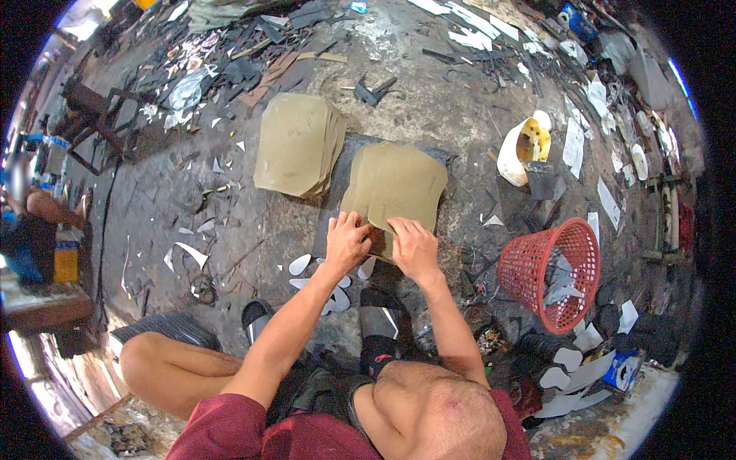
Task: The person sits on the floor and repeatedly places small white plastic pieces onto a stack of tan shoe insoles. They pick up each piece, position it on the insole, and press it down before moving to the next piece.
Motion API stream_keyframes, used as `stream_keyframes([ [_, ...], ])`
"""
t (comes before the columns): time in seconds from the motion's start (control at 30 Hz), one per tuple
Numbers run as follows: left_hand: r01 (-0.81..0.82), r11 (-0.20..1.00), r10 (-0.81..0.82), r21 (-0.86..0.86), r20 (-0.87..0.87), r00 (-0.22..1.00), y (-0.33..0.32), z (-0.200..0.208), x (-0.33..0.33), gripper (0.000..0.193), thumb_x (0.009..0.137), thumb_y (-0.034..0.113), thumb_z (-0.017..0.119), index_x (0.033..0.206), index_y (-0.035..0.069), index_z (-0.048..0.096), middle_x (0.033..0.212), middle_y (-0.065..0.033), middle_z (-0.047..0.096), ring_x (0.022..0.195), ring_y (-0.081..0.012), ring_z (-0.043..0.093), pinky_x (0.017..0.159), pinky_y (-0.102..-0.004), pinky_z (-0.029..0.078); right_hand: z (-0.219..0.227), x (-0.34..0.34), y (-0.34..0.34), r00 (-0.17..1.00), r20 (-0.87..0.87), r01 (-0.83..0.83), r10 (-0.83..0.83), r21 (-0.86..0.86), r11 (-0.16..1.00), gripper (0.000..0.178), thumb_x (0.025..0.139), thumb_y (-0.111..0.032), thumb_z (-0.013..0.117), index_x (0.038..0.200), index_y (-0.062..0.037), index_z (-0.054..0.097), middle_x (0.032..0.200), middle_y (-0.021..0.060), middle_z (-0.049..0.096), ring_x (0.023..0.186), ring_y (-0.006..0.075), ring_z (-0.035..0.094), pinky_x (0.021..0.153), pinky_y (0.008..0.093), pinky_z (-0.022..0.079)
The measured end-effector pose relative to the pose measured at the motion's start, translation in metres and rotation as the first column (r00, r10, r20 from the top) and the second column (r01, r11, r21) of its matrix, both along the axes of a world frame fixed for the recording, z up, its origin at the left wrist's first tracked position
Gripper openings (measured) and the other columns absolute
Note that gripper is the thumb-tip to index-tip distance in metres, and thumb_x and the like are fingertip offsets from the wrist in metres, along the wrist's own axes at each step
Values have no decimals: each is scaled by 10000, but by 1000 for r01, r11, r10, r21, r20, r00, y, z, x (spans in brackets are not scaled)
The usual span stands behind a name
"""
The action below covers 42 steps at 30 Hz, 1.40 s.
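In front of me, a few thin tan-olive sheets point(399, 180) with rounded corners lie overlapped on a dark flat board point(328, 222). My right hand point(415, 247) pinches the near edge of the top sheet, which is slightly lifted there. My left hand point(349, 241) is closed at the near left corner of the sheets, fingers curled over the edge; its fingertips are partly hidden. Just left of the board rests a taller stack of similar sheets point(295, 146). Several white oval cutouts point(331, 295) lie on the floor beneath my left forearm.
A red perforated basket point(548, 274) with scraps lies tipped at the right. Beyond it is a cut-open white container point(524, 151), stained yellow inside. Dark scraps point(280, 73) litter the far floor. A dark metal frame point(100, 126) stands at left; another person point(38, 230) sits at the left edge.
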<state>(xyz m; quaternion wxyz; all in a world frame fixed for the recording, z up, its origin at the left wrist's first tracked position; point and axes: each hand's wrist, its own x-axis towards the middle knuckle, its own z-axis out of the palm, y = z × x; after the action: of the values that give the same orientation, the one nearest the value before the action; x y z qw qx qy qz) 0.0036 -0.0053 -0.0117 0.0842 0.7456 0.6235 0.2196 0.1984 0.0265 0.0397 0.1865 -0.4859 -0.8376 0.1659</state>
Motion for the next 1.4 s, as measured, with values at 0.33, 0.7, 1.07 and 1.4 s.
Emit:
stream_keyframes([
  [0.33,-159,981,160,112,3,987,-35,11,38,243,850,281,756,1081,204,762,940,-44,586,962,-288,542,855,-459,415,14,-18,41,984,145,144,-101,-329,933,263,878,-250,606,1073,-117,721,1074,99,693,1027,348,683,848,532,555],
  [0.7,-65,998,64,4,74,995,-33,20,21,457,907,383,713,1310,173,667,1325,-125,573,1275,-370,487,1056,-518,402,4,7,12,976,179,-78,123,-238,968,373,875,-322,708,1178,-106,738,1222,121,687,1187,302,644,1027,521,443],
  [1.07,-131,960,210,-248,325,922,-2,38,11,643,875,370,778,1430,112,583,1448,-163,530,1363,-383,432,1156,-521,338,-22,13,12,636,-461,475,-620,-400,784,570,932,-124,726,1430,-47,459,1246,196,640,1112,326,652,936,426,522],
  [1.4,230,961,-88,-156,615,784,-12,125,-11,320,838,37,801,1149,24,726,1028,-71,727,947,-171,670,868,-325,544,147,24,-13,990,138,-25,-24,346,938,567,766,-196,866,1269,-66,638,1159,129,721,1171,323,644,1195,488,321],
])
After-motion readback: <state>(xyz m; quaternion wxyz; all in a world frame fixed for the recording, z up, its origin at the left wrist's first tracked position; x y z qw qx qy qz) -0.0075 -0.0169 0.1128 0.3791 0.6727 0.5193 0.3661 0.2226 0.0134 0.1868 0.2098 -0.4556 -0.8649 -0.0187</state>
